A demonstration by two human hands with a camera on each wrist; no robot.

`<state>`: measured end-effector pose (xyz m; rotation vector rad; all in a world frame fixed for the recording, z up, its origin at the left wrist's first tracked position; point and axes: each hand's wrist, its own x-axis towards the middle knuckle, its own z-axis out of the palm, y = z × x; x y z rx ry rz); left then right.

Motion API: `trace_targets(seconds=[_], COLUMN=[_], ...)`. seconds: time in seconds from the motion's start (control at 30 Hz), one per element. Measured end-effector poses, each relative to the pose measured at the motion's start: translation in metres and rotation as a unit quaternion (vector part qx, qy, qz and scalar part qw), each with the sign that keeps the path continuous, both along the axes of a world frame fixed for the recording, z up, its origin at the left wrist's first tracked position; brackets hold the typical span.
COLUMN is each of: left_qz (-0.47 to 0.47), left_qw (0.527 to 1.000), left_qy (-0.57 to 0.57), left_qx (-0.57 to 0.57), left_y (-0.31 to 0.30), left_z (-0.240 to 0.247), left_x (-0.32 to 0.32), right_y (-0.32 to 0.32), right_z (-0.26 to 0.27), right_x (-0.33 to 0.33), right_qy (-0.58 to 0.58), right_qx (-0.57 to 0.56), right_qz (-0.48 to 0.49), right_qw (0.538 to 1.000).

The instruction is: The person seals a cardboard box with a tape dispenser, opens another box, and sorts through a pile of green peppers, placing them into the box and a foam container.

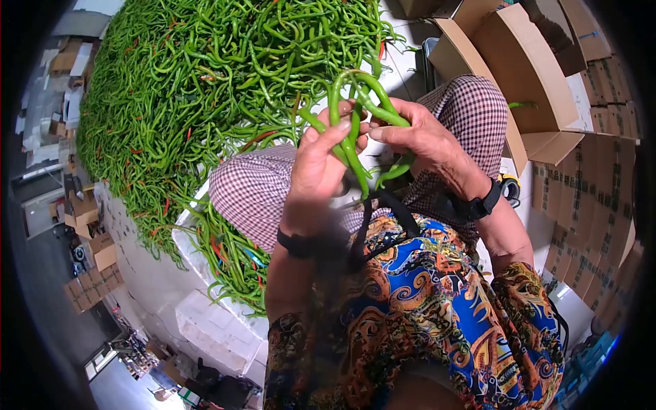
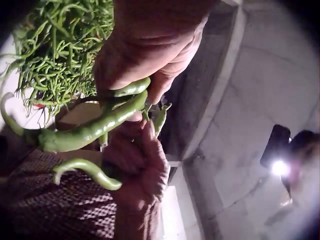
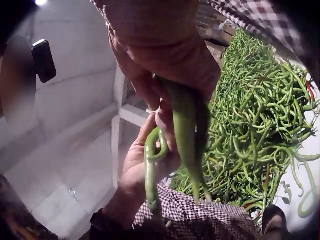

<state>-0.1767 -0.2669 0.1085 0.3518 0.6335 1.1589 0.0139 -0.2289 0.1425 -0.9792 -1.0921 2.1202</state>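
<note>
Long green chili peppers [image 1: 354, 160] are pinched between thumb and fingers of my left hand [image 1: 316, 162], their tips pointing down. My right hand [image 1: 432, 142] grips more curved green chili peppers [image 1: 377, 109], which arch up between the hands. Both hands are close together in front of the lap, fingertips nearly meeting. In the left wrist view a thick glossy pepper [image 2: 95, 132] sticks out from under the left hand. The right wrist view shows a pepper [image 3: 184, 125] hanging below the right palm, which hides the fingers' inner side.
A large heap of green chili peppers [image 1: 225, 75] with a few red ones spreads ahead and left. A white foam box [image 1: 183, 236] holding peppers stands by the left knee. An opened cardboard box [image 1: 523, 65] is beyond the right knee, with stacked cartons [image 1: 581, 212] further right.
</note>
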Motion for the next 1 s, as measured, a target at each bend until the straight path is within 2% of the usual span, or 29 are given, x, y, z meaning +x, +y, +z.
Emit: trace_targets(seconds=[0.07, 0.13, 0.17, 0.2, 0.27, 0.33, 0.4, 0.43, 0.53, 0.6, 0.67, 0.73, 0.8, 0.87, 0.93, 1.0], left_qz=[-0.027, 0.02, 0.016, 0.016, 0.03, 0.021, 0.046, 0.047, 0.039, 0.014, 0.025, 0.027, 0.015, 0.019, 0.065, 0.094], left_qw=[0.999, 0.999, 0.999, 0.999, 0.999, 0.999, 0.999, 0.999, 0.998, 0.992, 0.989, 0.978, 0.985, 0.979, 0.992, 0.991], left_qy=[0.042, 0.034, 0.029, 0.029, 0.025, 0.015, 0.018, 0.018, 0.037, 0.108, 0.141, 0.194, 0.167, 0.163, 0.092, 0.086], left_qx=[0.02, 0.036, 0.035, 0.036, 0.019, 0.023, 0.018, 0.018, 0.023, 0.066, 0.044, 0.065, 0.048, 0.119, 0.051, 0.035], left_y=[0.001, 0.003, 0.004, 0.004, 0.003, 0.003, 0.002, 0.001, 0.0, 0.0, -0.002, -0.004, -0.003, 0.0, 0.0, -0.006], left_z=[0.002, 0.013, 0.009, 0.007, 0.003, -0.002, -0.006, -0.006, -0.005, -0.003, 0.001, 0.002, 0.004, 0.0, -0.003, 0.006], left_x=[0.005, 0.02, 0.021, 0.022, 0.024, 0.024, 0.025, 0.025, 0.026, 0.027, 0.033, 0.035, 0.035, 0.029, 0.016, 0.014], right_y=[0.0, -0.001, -0.002, -0.002, -0.001, 0.002, 0.006, 0.008, 0.007, 0.004, -0.002, -0.003, 0.001, 0.003, 0.01, 0.009], right_z=[0.006, -0.009, -0.018, -0.025, -0.032, -0.023, -0.023, -0.017, -0.016, -0.024, -0.023, -0.031, -0.036, -0.028, -0.03, -0.039], right_x=[-0.001, -0.003, -0.008, -0.009, -0.01, -0.009, -0.008, -0.007, -0.008, -0.01, -0.012, -0.013, -0.01, -0.005, 0.007, 0.007], right_qy=[0.02, -0.047, -0.057, -0.057, -0.201, -0.229, -0.11, -0.092, -0.058, -0.035, -0.009, -0.033, -0.035, 0.077, 0.163, 0.261], right_qx=[-0.033, -0.02, 0.096, 0.097, 0.231, 0.206, 0.098, 0.04, 0.013, -0.005, -0.009, 0.018, -0.021, -0.063, -0.073, -0.105], right_qz=[-0.006, -0.034, -0.055, -0.055, -0.028, -0.01, 0.034, 0.052, 0.029, 0.026, 0.038, 0.041, 0.068, 0.008, 0.004, 0.005], right_qw=[0.999, 0.998, 0.992, 0.992, 0.951, 0.951, 0.988, 0.994, 0.998, 0.999, 0.999, 0.998, 0.997, 0.995, 0.984, 0.96])
